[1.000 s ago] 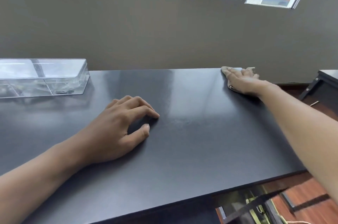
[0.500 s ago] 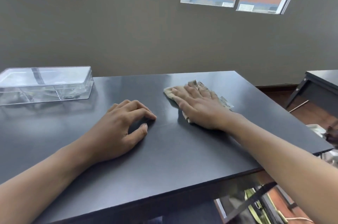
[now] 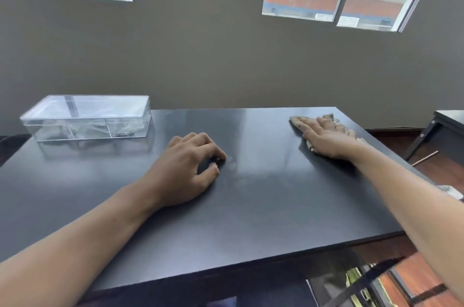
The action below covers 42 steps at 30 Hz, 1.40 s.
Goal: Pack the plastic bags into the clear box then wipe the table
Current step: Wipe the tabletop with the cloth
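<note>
The clear box stands lidded at the back left of the black table, with plastic bags faintly visible inside. My right hand lies flat, palm down, pressing a beige cloth onto the table near its back right corner. My left hand rests in the middle of the table with fingers curled, fingertips touching the surface, nothing in it.
A grey wall runs right behind the table. The table's right edge lies just past my right hand; another dark table stands beyond it over wooden floor. The front edge is close to me.
My right hand has slid the cloth from the table's middle back toward the back right corner, after sweeping in from there. The left hand has stayed put.
</note>
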Available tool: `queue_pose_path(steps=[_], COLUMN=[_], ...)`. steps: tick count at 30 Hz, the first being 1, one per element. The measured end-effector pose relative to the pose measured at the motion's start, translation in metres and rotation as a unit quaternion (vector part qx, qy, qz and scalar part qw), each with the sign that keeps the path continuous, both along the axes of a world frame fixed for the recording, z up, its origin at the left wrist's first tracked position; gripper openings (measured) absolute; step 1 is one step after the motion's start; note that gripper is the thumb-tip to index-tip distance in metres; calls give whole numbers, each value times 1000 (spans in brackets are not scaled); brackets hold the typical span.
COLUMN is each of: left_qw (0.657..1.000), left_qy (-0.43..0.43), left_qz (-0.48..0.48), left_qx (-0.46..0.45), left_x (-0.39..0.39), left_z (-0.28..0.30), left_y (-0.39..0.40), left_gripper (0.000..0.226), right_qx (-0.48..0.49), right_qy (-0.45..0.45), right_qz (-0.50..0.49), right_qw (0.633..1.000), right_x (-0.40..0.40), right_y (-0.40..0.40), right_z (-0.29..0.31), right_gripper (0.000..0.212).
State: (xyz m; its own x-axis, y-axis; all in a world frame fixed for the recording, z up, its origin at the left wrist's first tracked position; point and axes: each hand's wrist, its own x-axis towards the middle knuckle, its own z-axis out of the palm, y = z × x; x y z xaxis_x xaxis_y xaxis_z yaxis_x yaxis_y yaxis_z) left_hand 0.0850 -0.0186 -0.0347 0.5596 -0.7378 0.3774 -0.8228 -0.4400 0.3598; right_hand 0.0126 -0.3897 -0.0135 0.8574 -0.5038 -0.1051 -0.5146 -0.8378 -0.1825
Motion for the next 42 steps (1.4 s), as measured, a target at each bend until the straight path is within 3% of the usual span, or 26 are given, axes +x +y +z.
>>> queue_pose_path(steps=[4, 11, 15, 20, 26, 30, 35, 39, 42], left_qw=[1000, 998, 997, 979, 948, 944, 935, 930, 925], left_qy=[-8, -1, 5, 20, 32, 30, 38, 24, 17], left_qz=[17, 56, 77, 200, 313, 324, 348, 363, 376], left_qx=[-6, 20, 29, 33, 50, 51, 50, 57, 56], left_x=[-2, -26, -43, -48, -55, -50, -47, -50, -52], left_z=[-1, -3, 0, 1, -1, -6, -9, -10, -10], left_y=[5, 46, 105, 175, 218, 226, 222, 222, 223], left_gripper=[25, 30, 29, 34, 54, 58, 51, 43, 44], right_qx=[4, -30, -17, -23, 7, 9, -7, -34, -27], right_qy=[-5, 14, 38, 10, -54, -59, 12, 11, -3], right_qz=[-7, 152, 140, 170, 333, 350, 289, 255, 300], right_qw=[1000, 988, 989, 985, 941, 935, 957, 966, 953], right_x=[3, -69, -69, -36, -36, -55, -32, 7, 12], right_y=[47, 147, 174, 256, 387, 371, 331, 372, 407], right_z=[-3, -16, -7, -11, -13, -16, -7, -7, -10], right_gripper=[66, 58, 60, 72, 66, 63, 63, 67, 66])
